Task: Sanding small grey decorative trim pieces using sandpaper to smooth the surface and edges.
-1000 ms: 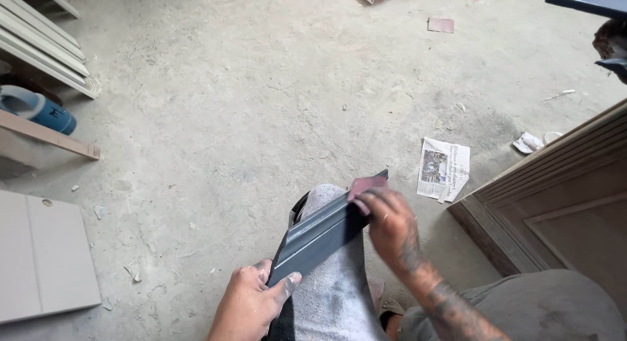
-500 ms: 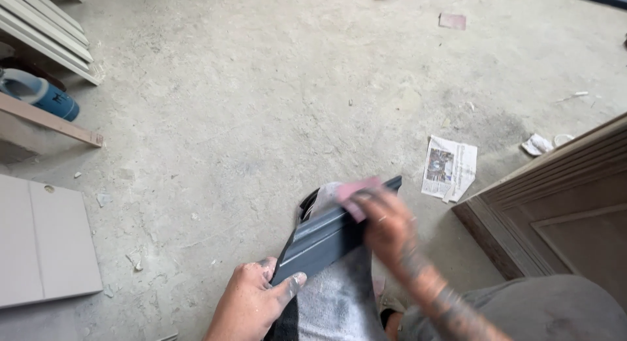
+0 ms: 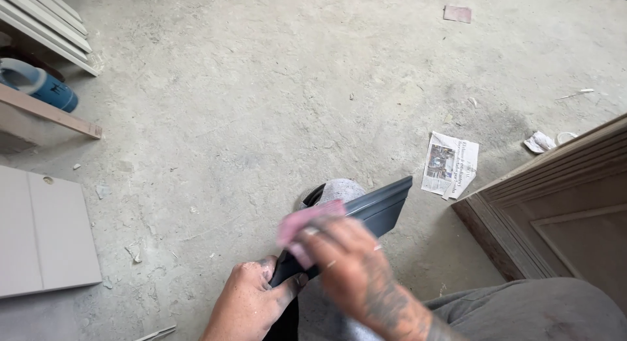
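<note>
A dark grey moulded strip (image 3: 375, 207) lies slanted across my grey-trousered knee (image 3: 339, 189), its far end pointing up and right. My left hand (image 3: 251, 305) grips the strip's near end from below. My right hand (image 3: 349, 266) presses a pink piece of sandpaper (image 3: 304, 222) onto the strip near its near end, and the hand is blurred with motion. The middle of the strip is hidden under that hand.
A folded newspaper (image 3: 449, 165) lies on the dusty concrete floor beside a brown wooden door panel (image 3: 562, 210) at the right. A grey board (image 3: 42, 230) lies at the left. White mouldings (image 3: 46, 28), a blue can (image 3: 39, 85) and a wood batten (image 3: 52, 112) sit at the top left.
My right hand has slid the pink sandpaper from the strip's far end down toward the near end. The left hand has kept its grip. The view has shifted slightly.
</note>
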